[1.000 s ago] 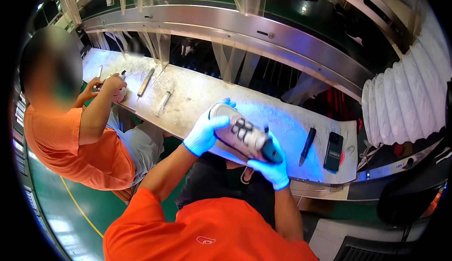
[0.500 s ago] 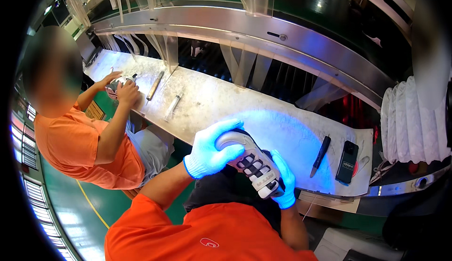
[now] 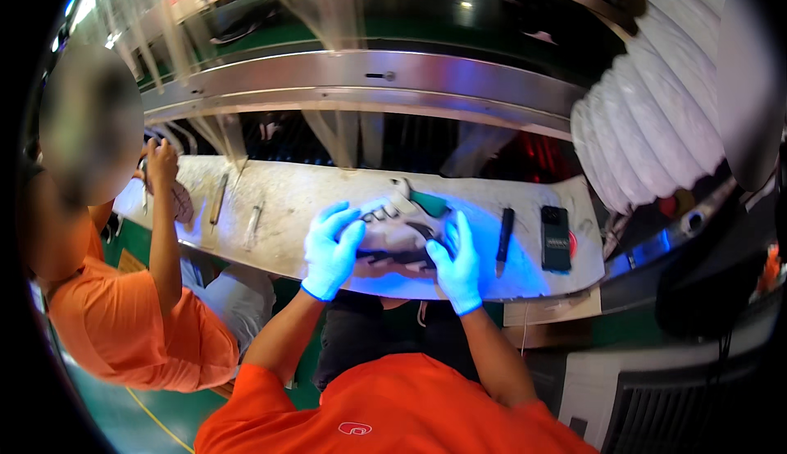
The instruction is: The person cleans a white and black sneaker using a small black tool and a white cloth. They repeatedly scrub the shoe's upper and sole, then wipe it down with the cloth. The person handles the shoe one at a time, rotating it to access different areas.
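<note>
A white-and-grey sneaker (image 3: pixel 395 237) with black parts is held low over the bench, turned sideways and somewhat blurred. Its laced side faces away from me, and green lining shows at its opening. White gloves, lit blue, cover both my hands. My left hand (image 3: pixel 330 253) grips the toe end, on the left. At the heel end, my right hand (image 3: pixel 457 264) has its thumb across the near side and its fingers behind. Whether the shoe touches the bench, I cannot tell.
On the bench (image 3: pixel 287 188) lie a dark-handled knife (image 3: pixel 505 237) and a black phone (image 3: pixel 556 239) to the right. A wooden-handled tool (image 3: pixel 219 199) and a slim clear tube (image 3: pixel 253 226) lie left. Beside me, a co-worker (image 3: pixel 156 315) holds another shoe. A metal rail (image 3: pixel 352 77) runs behind.
The sneaker has moved away from my body, down toward the bench, and turned sideways with its laces facing away. My view has shifted, and the co-worker's hands are raised with the other shoe.
</note>
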{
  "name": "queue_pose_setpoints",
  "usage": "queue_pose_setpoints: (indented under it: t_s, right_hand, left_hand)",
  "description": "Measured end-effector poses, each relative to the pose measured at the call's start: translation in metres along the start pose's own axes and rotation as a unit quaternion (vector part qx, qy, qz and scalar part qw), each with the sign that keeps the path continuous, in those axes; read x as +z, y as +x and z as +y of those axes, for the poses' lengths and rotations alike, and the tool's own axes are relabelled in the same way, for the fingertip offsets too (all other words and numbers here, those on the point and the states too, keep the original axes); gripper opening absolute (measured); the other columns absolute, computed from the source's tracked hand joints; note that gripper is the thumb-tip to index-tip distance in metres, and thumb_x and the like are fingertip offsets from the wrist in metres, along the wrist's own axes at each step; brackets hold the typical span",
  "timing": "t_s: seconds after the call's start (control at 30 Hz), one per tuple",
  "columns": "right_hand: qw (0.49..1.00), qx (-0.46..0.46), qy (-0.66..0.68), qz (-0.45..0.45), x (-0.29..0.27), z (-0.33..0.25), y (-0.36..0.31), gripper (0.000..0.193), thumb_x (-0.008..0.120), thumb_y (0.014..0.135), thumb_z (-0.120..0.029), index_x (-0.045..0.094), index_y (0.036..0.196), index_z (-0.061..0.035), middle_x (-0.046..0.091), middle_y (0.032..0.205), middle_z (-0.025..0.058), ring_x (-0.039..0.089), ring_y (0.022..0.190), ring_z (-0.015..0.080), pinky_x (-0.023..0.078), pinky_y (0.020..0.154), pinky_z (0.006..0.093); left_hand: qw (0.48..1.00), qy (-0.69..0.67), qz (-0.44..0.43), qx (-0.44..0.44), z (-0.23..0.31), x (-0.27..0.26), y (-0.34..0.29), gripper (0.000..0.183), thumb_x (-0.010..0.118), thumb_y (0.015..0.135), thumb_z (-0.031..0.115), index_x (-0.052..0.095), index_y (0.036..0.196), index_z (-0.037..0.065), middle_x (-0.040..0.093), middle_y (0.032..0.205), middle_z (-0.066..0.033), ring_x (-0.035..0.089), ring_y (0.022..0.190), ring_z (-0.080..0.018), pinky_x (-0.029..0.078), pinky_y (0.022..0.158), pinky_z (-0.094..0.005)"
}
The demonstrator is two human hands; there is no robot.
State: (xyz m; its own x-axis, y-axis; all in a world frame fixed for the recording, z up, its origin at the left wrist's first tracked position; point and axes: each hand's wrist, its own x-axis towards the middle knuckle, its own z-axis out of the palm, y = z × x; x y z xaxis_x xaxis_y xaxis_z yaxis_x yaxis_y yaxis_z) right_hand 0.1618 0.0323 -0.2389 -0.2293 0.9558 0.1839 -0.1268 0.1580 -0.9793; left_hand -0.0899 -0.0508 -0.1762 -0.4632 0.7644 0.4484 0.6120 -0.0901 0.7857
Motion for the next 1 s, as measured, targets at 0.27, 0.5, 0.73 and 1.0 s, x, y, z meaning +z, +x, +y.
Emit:
queue_pose_setpoints:
  t_s: [0.27, 0.5, 0.73, 1.0]
  right_hand:
    - [0.762, -0.066, -0.621, 0.172, -0.096, 0.012, 0.043, 0.083, 0.084, 0.097, -0.035, 0.050, 0.165, -0.0010, 0.061, 0.156, 0.0310, 0.057, 0.144, 0.0516, 0.046, 0.122, 0.0583]
    - [0.871, 0.103, -0.471, 0.094, -0.074, -0.029, 0.017, 0.084, 0.081, 0.096, -0.020, 0.045, 0.170, -0.0035, 0.077, 0.128, 0.0221, 0.077, 0.114, 0.0377, 0.061, 0.099, 0.0502]
    - [0.964, 0.042, -0.261, -0.017, -0.054, -0.035, -0.023, 0.032, 0.085, 0.099, -0.027, 0.079, 0.120, -0.0027, 0.076, 0.083, 0.0137, 0.076, 0.074, 0.0256, 0.057, 0.069, 0.0416]
    - [0.958, -0.004, -0.284, -0.040, -0.045, -0.033, -0.016, 0.031, 0.082, 0.102, -0.037, 0.079, 0.101, -0.0061, 0.072, 0.076, 0.0168, 0.075, 0.068, 0.0309, 0.054, 0.064, 0.0450]
  left_hand:
    - [0.968, 0.094, -0.231, 0.007, 0.015, -0.028, 0.016, 0.075, 0.088, 0.093, 0.047, 0.070, 0.150, 0.002, 0.075, 0.140, -0.0214, 0.074, 0.128, -0.0373, 0.057, 0.112, -0.0461]
    - [0.901, 0.306, -0.308, 0.000, 0.060, 0.013, 0.041, 0.106, 0.096, 0.070, 0.051, 0.063, 0.160, 0.007, 0.078, 0.140, -0.0218, 0.077, 0.125, -0.0403, 0.060, 0.109, -0.0487]
    - [0.923, 0.227, -0.308, -0.036, 0.038, -0.002, 0.055, 0.102, 0.096, 0.068, 0.049, 0.069, 0.155, 0.005, 0.083, 0.128, -0.0224, 0.083, 0.113, -0.0364, 0.064, 0.102, -0.0446]
    - [0.922, 0.228, -0.310, -0.034, 0.043, 0.005, 0.056, 0.104, 0.095, 0.064, 0.051, 0.070, 0.154, 0.006, 0.082, 0.127, -0.0233, 0.081, 0.114, -0.0404, 0.063, 0.101, -0.0460]
